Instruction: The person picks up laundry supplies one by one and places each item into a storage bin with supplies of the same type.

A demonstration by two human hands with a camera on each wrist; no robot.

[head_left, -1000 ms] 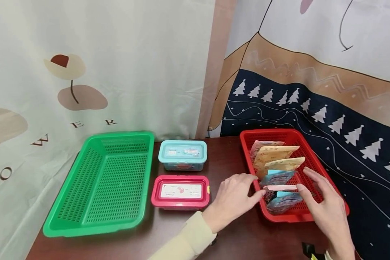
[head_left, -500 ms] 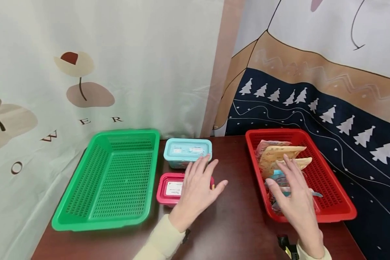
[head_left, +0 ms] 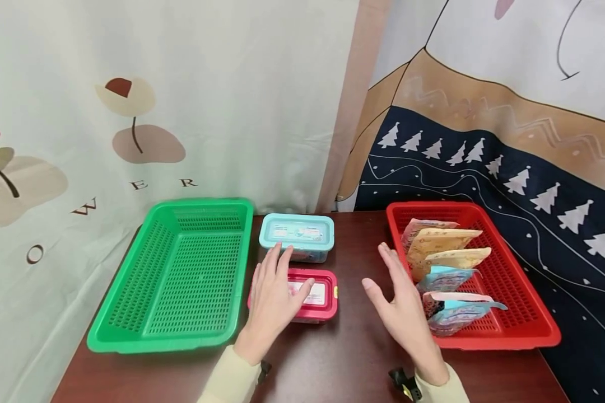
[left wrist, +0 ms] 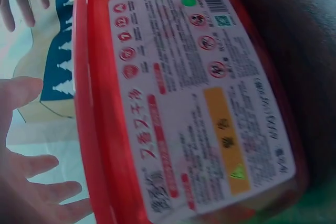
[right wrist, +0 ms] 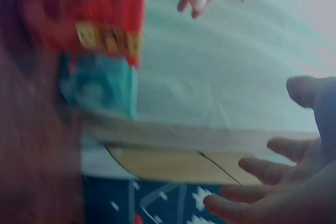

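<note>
My left hand (head_left: 274, 299) hovers over the left part of a red plastic box (head_left: 316, 294) with a lid and white label, fingers spread and holding nothing. In the left wrist view, the box's printed side label (left wrist: 205, 98) faces the camera, and the thumb and fingers stay apart from it. Just behind sits a light blue lidded box (head_left: 297, 232). My right hand (head_left: 403, 308) is in the air between the red box and the red basket (head_left: 544, 330), its fingers extended and nothing in them. Both boxes appear blurred in the right wrist view.
Several packets stand on edge along the red basket's left side, among them a tan packet (head_left: 446, 243) and a blue packet (head_left: 459, 319). On the left lies a green mesh basket (head_left: 194, 280). A printed curtain (head_left: 232, 112) hangs behind the dark wooden table (head_left: 333, 364).
Both hands have moved left, away from the packets in the red basket. The left hand has come over the red box; the right hand has left the basket. The head view has shifted slightly left.
</note>
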